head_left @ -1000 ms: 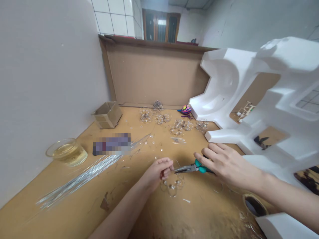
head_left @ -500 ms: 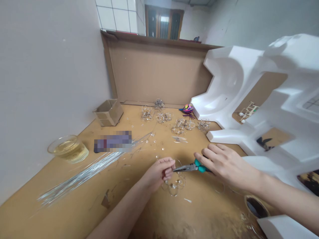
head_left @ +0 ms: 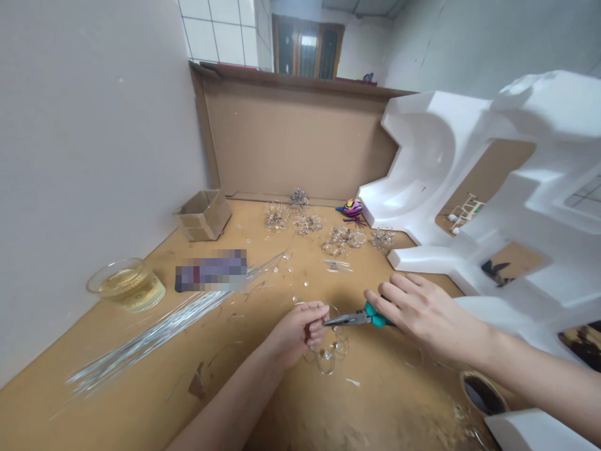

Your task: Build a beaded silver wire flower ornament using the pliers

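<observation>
Brown tabletop [head_left: 291, 407] under everything; white foam block [head_left: 417, 150] fills the right side, cut-outs through it; cardboard panel [head_left: 295, 138] stands upright along the far edge; right hand [head_left: 417, 316], near right, is wrapped around pliers, palm down; left hand [head_left: 300, 329], near centre, has thumb and fingers pinched closed on the edge of a beaded wire piece, exact contact hidden by the fingers; wire bundle [head_left: 159, 335] lies slantwise at left, strands roughly parallel; glass [head_left: 136, 291] with yellowish liquid at far left of it, near the wall; pixelated purple item [head_left: 211, 272] right of the glass, just beside the bundle; small open cardboard box [head_left: 206, 219] farther back, left; pliers [head_left: 352, 318], teal handles, long nose pointing left, tip right at the left fingertips, cannot tell if it nips wire; beaded wire piece [head_left: 325, 356] sits below those fingertips, near centre, looped, clear beads on it; finished-looking wire clusters [head_left: 342, 237] are spread at the far centre and far right; colourful toy [head_left: 353, 208] behind them, just beside the foam; loose clear beads [head_left: 295, 299] dot the middle; tiny wire offcuts [head_left: 353, 382] near, right of the looped piece.
</observation>
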A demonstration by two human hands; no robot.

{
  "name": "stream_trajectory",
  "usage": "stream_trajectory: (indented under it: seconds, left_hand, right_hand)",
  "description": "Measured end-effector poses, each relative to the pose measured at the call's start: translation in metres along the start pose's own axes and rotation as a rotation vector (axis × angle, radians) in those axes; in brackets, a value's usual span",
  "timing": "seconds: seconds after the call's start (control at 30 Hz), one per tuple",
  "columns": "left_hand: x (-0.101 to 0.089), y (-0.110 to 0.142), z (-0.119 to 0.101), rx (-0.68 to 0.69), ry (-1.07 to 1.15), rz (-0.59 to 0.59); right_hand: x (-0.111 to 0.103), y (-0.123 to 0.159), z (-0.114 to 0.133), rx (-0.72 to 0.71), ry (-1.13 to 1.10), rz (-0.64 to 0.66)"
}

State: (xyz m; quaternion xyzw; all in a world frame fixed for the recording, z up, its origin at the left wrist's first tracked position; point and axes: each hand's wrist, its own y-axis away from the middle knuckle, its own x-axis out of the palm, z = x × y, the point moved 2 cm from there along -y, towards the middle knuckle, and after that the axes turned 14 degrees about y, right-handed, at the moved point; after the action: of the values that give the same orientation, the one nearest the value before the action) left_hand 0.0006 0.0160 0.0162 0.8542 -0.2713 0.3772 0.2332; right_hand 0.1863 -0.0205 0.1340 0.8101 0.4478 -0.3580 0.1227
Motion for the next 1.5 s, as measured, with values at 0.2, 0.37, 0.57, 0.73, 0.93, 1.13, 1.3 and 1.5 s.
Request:
stream_trajectory:
  seconds: [0.2, 0.37, 0.57, 0.73, 0.93, 1.13, 1.3, 1.5]
  left_hand:
    - [-0.001, 0.001, -0.002, 0.260, -0.364, -0.121]
    - [0.016, 0.015, -0.012, 0.600, -0.960, -0.044]
    - [0.005, 0.008, -0.014, 0.464, -0.869, -0.064]
    - [-0.006, 0.003, -0.013, 0.377, -0.446, -0.068]
    - [0.001, 0.007, -0.010, 0.227, -0.230, 0.116]
    - [-0.005, 0.001, -0.013, 0.259, -0.224, 0.035]
    - [-0.005, 0.003, -0.014, 0.339, -0.583, -0.025]
    - [0.010, 0.007, -0.007, 0.597, -1.399, -0.014]
  right_hand:
    - [-0.003, -0.002, -0.002, 0.111, -0.230, 0.221]
    - [0.001, 0.005, -0.004, 0.234, -0.566, 0.461]
    - [0.007, 0.012, 0.005, 0.355, -0.572, 0.313]
    - [0.025, 0.031, 0.010, 0.548, -0.577, 0.282]
    - [0.079, 0.055, 0.040, 0.625, -0.534, 0.447]
    - [0.106, 0.048, 0.062, 0.633, -0.528, 0.360]
    - [0.103, 0.043, 0.056, 0.607, -0.600, 0.278]
    - [0.070, 0.014, 0.034, 0.653, -1.132, 0.139]
